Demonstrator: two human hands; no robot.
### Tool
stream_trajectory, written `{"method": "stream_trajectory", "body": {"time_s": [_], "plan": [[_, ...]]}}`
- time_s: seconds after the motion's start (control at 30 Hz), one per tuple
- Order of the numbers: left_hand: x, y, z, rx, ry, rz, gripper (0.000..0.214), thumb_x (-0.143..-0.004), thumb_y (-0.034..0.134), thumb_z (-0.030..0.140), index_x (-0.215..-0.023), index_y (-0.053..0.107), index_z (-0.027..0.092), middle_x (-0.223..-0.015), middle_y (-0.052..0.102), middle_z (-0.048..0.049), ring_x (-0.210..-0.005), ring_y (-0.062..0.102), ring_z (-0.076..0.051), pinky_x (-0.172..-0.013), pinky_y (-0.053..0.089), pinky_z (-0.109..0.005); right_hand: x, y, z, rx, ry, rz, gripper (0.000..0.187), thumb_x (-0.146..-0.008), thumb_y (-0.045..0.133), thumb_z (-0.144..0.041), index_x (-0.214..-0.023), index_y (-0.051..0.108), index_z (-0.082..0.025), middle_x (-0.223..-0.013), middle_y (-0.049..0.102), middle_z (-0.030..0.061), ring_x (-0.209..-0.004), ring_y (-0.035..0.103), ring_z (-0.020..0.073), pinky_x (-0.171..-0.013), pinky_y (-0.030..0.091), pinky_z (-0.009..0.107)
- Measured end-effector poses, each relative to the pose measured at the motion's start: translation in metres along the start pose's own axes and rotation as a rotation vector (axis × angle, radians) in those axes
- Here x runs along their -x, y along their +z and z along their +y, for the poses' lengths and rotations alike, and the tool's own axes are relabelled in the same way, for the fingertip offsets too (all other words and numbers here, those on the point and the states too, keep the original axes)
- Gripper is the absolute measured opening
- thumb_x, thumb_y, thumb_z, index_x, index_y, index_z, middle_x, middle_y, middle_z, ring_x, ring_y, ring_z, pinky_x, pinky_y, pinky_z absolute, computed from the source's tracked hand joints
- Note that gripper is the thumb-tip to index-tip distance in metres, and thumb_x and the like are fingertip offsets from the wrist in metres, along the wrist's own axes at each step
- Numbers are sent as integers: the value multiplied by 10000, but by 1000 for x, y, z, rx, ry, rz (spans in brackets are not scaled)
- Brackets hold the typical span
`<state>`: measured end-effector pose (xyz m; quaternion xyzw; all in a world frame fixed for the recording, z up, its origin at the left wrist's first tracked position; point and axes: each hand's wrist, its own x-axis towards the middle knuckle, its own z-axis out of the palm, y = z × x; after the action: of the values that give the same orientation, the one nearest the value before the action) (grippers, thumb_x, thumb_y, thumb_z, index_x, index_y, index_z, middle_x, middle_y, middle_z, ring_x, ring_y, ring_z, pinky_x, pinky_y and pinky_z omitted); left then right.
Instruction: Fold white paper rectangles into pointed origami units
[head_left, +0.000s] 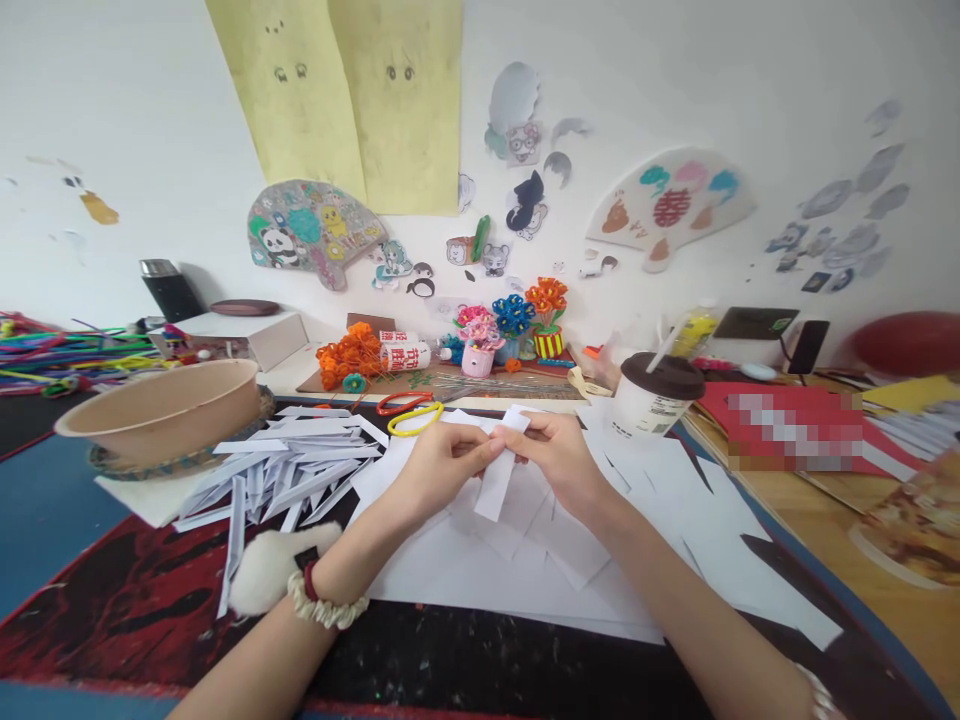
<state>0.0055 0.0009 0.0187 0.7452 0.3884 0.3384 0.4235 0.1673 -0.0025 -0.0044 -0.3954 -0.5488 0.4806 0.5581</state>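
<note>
Between both hands is a narrow white paper strip (495, 492), held at a slant above the sheets. My left hand (442, 462) pinches its left edge with thumb and fingers. From the other side, my right hand (553, 455) grips the strip near its upper part, fingers closed. Under the hands lie white paper sheets (450, 575), overlapping one another. A heap of folded white paper strips (289, 465) is to the left of my left hand. Just beyond the hands rest scissors with yellow handles (414, 420).
A tan basin (161, 415) stands at left, and a white fluffy object (270, 570) lies by my left wrist. At right is a lidded drink cup (654, 400) with a straw. Orange flowers (349, 355) and small flower pots (478, 358) line the back.
</note>
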Motion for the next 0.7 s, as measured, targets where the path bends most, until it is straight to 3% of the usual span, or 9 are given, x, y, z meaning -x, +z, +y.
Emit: {"method": "stream_trajectory", "body": {"time_s": [0.23,0.43,0.57,0.7], "plan": [[2,1,4,-41,71,9,431,-848,521,442,-541,501,141,-543,369,32,-543,311,-92,-505,222,-231,0,-2,1,-93,38,-38,250,-691,768,-385,-616,683,-162,-585,561,-1,-556,429,104,-533,346,250],[1,8,-3,-121,40,41,414,-839,505,423,-525,458,156,-530,378,33,-528,331,-96,-498,237,-230,-4,-6,1,-71,8,121,245,-650,787,-402,-680,731,-166,-656,607,32,-563,417,116,-528,353,265],[0,10,-4,-164,32,107,387,-822,536,398,-527,489,153,-507,398,38,-512,328,-92,-496,239,-225,-5,-7,3,-78,11,145,239,-647,794,-397,-679,738,-166,-641,603,27,-561,421,117,-534,345,272],[0,11,-7,-77,-17,54,358,-823,546,406,-572,547,150,-531,520,14,-511,475,-107,-511,328,-212,-6,-9,2,-114,-7,176,243,-647,799,-392,-673,733,-160,-604,565,12,-556,408,112,-530,330,267]]}}
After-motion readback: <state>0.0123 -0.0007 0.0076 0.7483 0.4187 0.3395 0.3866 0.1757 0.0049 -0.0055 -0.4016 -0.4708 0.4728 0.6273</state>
